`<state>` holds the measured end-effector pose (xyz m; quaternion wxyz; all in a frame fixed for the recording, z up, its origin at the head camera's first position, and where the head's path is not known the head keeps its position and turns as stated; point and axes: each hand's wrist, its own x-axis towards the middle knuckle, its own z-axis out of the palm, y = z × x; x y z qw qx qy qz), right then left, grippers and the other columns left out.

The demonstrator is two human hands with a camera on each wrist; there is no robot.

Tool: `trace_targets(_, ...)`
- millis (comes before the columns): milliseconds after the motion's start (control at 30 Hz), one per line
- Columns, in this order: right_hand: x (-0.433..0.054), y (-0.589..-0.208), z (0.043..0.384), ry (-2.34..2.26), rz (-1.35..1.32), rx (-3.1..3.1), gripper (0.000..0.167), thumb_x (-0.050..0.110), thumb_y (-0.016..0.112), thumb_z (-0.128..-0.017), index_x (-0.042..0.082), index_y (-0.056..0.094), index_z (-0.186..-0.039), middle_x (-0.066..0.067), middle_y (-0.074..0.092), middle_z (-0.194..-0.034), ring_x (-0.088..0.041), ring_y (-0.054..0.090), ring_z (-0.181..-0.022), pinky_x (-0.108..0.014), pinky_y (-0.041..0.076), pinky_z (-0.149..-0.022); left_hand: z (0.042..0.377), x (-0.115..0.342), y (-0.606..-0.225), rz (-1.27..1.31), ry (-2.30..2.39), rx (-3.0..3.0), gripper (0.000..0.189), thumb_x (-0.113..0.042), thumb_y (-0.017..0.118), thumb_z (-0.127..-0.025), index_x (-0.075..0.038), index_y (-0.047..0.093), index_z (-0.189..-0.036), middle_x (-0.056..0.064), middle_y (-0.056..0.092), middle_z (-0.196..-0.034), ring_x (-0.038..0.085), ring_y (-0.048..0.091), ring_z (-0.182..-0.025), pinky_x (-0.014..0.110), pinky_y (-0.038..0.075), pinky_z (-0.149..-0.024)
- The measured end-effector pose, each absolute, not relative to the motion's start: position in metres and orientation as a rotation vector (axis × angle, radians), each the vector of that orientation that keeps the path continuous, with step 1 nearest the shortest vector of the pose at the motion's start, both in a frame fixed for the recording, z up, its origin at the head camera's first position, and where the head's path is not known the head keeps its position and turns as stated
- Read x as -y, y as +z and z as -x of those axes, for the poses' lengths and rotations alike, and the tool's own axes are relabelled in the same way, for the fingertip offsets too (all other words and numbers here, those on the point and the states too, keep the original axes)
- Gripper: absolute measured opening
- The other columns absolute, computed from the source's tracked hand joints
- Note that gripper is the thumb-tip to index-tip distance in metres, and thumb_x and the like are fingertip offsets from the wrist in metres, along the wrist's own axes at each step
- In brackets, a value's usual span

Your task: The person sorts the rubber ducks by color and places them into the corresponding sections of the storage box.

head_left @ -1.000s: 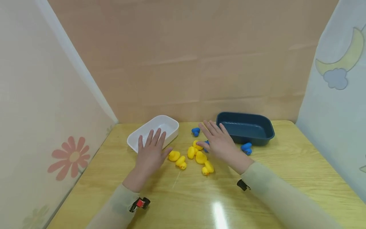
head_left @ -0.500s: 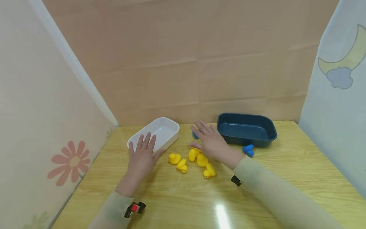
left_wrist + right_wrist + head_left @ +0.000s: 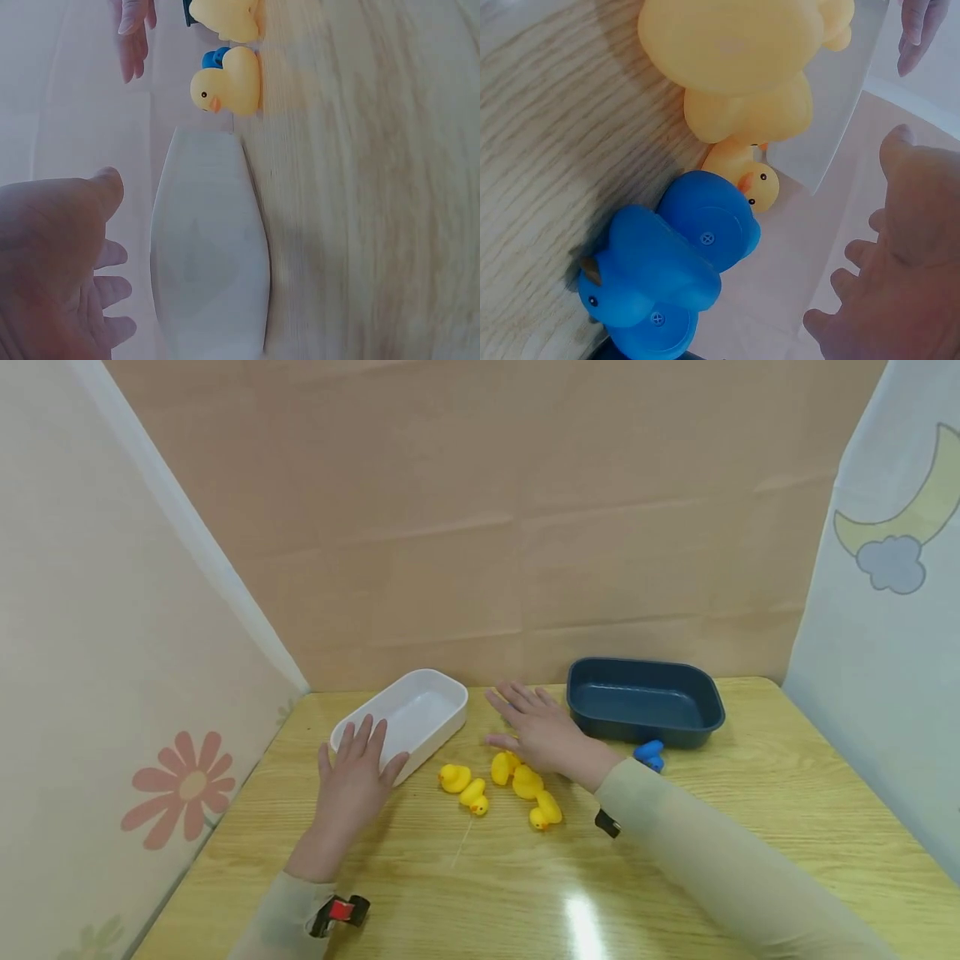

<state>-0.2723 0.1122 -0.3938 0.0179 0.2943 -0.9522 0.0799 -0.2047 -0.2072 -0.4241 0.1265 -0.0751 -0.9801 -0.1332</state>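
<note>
My left hand (image 3: 352, 785), fingers straight and spread, hovers over the near-left end of a white rectangular bin (image 3: 420, 718). Nothing is in its grasp; the left wrist view shows its palm (image 3: 52, 255) beside the bin's outer wall (image 3: 210, 247). With fingers extended, my right hand (image 3: 543, 735) is held over the back of a group of yellow rubber ducks (image 3: 528, 783). The right wrist view shows the hand (image 3: 900, 255) apart from the blue rubber ducks (image 3: 660, 255) and yellow ones (image 3: 735, 37). From the head view, the right hand hides the ducks under it.
A dark blue rectangular bin (image 3: 645, 697) stands at the back right, a blue duck (image 3: 649, 755) in front of it. Two yellow ducks (image 3: 454, 778) lie right of the white bin. Fabric walls (image 3: 135, 610) flank the wooden table (image 3: 480, 885).
My left hand has drifted left and toward me along the white bin. My right hand has slid left, away from the dark bin, and now covers the back blue duck. The ducks keep their places.
</note>
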Motion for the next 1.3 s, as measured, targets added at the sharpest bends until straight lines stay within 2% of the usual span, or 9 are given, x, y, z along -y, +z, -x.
trace_targets(300, -0.105, -0.398, 0.285, 0.291, -0.970, 3.000, 0.085, 0.061, 0.049, -0.114, 0.014, 0.019, -0.178, -0.015, 0.016, -0.183, -0.037, 0.014, -0.169, -0.062, 0.016, -0.135, 0.202, 0.215, -0.425, 0.178, -0.436, 2.873, 0.075, -0.047, 0.057, -0.116, 0.000, 0.038, -0.170, 0.026, 0.027, -0.177, 0.051, 0.018, -0.165, 0.084, 0.006, -0.124)
trace_targets(633, -0.095, -0.399, 0.300, 0.361, -1.050, 3.017, 0.083, 0.054, 0.050, -0.117, 0.007, 0.019, -0.177, -0.021, 0.017, -0.182, -0.039, 0.020, -0.167, -0.059, 0.019, -0.134, 0.206, 0.223, -0.427, 0.069, -0.528, 2.899, 0.077, -0.048, 0.052, -0.117, 0.002, 0.029, -0.172, 0.027, 0.022, -0.179, 0.051, 0.013, -0.165, 0.082, 0.001, -0.126)
trace_targets(967, -0.076, -0.401, 0.311, 0.367, -1.045, 3.041, 0.082, 0.051, 0.053, -0.116, 0.008, 0.019, -0.177, -0.020, 0.019, -0.182, -0.038, 0.022, -0.167, -0.058, 0.020, -0.135, 0.205, 0.229, -0.436, -0.006, -0.532, 2.924, 0.078, -0.049, 0.051, -0.117, 0.001, 0.029, -0.172, 0.029, 0.018, -0.179, 0.053, 0.012, -0.165, 0.085, 0.007, -0.123)
trace_targets(1300, -0.067, -0.406, 0.318, 0.322, -1.035, 3.092, 0.081, 0.053, 0.053, -0.115, 0.010, 0.024, -0.177, -0.017, 0.020, -0.182, -0.036, 0.020, -0.168, -0.059, 0.018, -0.135, 0.204, 0.232, -0.439, -0.064, -0.551, 2.972, 0.079, -0.052, 0.045, -0.118, 0.003, 0.027, -0.172, 0.031, 0.019, -0.178, 0.054, 0.010, -0.165, 0.083, 0.003, -0.125)
